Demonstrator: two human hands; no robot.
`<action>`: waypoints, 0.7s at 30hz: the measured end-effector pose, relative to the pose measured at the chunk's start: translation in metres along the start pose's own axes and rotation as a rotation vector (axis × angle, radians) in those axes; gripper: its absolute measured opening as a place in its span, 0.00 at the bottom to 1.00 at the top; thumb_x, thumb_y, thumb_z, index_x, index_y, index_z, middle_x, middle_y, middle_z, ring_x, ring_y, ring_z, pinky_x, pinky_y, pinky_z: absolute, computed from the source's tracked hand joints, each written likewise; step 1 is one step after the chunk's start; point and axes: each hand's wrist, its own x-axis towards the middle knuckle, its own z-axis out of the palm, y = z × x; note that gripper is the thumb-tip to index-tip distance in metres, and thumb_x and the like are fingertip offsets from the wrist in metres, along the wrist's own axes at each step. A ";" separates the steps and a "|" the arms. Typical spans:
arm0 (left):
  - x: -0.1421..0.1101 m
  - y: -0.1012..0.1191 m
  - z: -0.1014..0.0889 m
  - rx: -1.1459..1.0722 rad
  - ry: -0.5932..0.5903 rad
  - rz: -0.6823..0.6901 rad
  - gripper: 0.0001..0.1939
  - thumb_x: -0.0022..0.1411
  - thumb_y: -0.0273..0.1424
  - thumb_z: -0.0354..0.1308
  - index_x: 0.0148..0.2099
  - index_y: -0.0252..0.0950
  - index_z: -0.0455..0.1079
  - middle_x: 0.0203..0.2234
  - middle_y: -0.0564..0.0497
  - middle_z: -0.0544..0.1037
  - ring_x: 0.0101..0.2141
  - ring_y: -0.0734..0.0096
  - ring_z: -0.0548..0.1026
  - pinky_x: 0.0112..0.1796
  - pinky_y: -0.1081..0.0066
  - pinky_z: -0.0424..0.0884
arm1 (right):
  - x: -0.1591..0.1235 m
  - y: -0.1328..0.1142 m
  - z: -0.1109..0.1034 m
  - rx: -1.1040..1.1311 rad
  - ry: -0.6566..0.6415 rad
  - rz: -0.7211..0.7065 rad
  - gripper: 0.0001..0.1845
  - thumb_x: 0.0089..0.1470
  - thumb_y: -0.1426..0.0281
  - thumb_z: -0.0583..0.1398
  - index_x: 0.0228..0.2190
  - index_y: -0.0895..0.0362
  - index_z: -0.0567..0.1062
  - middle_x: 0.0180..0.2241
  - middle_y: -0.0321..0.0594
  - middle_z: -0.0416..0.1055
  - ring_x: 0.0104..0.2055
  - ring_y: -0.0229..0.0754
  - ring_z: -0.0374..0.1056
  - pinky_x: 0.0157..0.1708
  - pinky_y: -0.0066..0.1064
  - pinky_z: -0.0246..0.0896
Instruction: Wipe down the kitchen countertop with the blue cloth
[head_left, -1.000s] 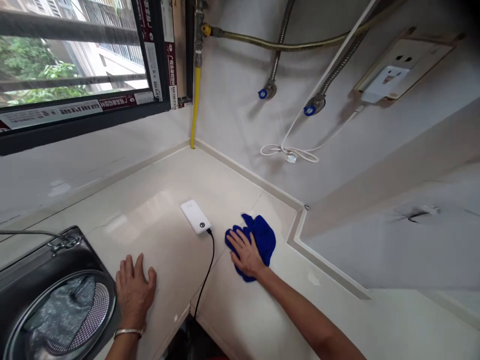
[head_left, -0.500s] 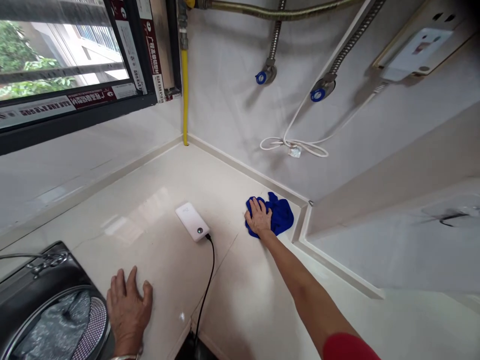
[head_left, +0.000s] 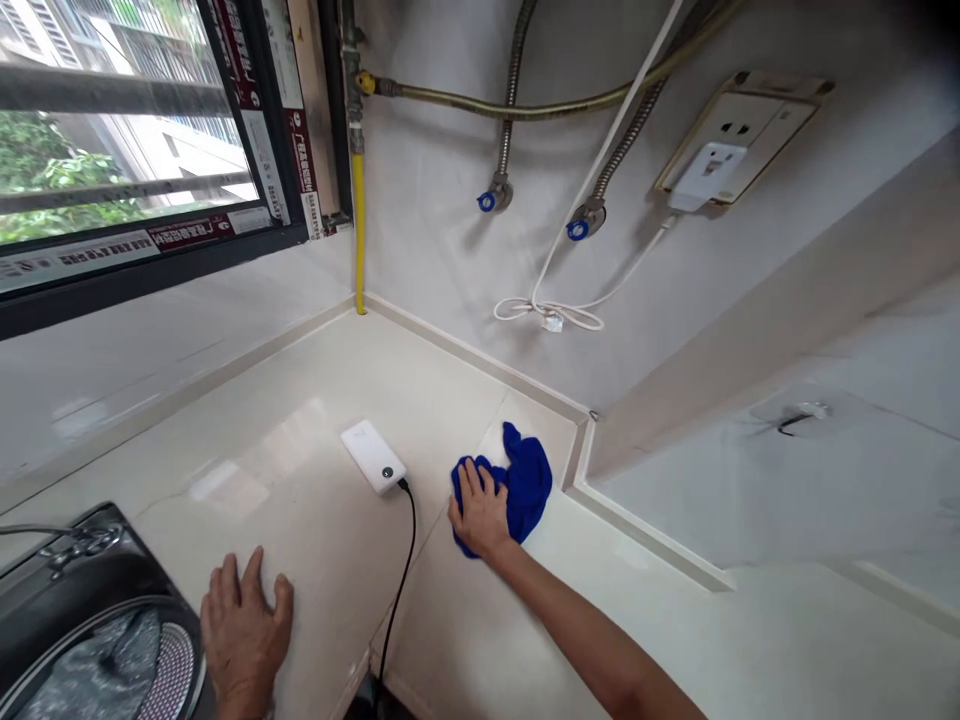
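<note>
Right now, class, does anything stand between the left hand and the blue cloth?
Yes. The black cable crosses the counter between the left hand and the blue cloth. The right hand also covers the cloth's left part. The white device on the cable lies farther back, off the direct line.

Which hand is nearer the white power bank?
The right hand: it rests on the blue cloth, just right of the power bank. The left hand lies on the counter, farther off, beside the sink.
</note>
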 end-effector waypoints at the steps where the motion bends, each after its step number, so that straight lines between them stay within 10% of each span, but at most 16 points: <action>1: 0.000 0.000 0.000 -0.001 -0.002 0.001 0.34 0.69 0.45 0.34 0.63 0.26 0.63 0.64 0.30 0.58 0.66 0.41 0.53 0.64 0.44 0.55 | -0.007 -0.004 0.001 0.003 0.000 -0.021 0.35 0.64 0.60 0.47 0.68 0.59 0.54 0.71 0.47 0.44 0.69 0.59 0.44 0.60 0.57 0.47; 21: 0.005 0.002 0.002 -0.015 -0.011 -0.020 0.34 0.68 0.46 0.38 0.63 0.26 0.63 0.65 0.31 0.57 0.67 0.44 0.52 0.65 0.44 0.54 | 0.139 0.080 0.007 -0.092 0.004 0.239 0.37 0.62 0.58 0.46 0.67 0.64 0.56 0.70 0.54 0.46 0.67 0.63 0.44 0.58 0.60 0.50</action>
